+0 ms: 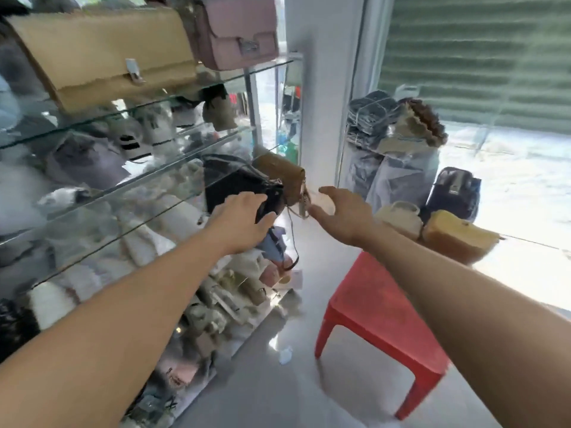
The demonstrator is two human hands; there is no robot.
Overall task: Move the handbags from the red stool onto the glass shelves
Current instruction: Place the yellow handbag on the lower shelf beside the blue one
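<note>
- A red stool (pixel 370 307) stood nearest, on the floor.
- The left hand (pixel 244 217) gripped a black handbag (pixel 234 183), fingers above and thumb below, at a glass shelf's (pixel 167 219) right end.
- The right hand (pixel 343 211), fingers spread, seemingly held nothing.
- A brown handbag (pixel 282 174) sat just behind.

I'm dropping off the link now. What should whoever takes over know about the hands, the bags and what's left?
Left hand: grips the small black handbag at the front edge of the glass shelves; its strap dangles below.
Right hand: open, fingers spread, beside the brown handbag next to the black one.
Red plastic stool: visible seat bare, part hidden by the right arm.
Left: settle the black bag. A yellow handbag and a cream handbag sit beyond the stool; what they rest on is unclear.
</note>
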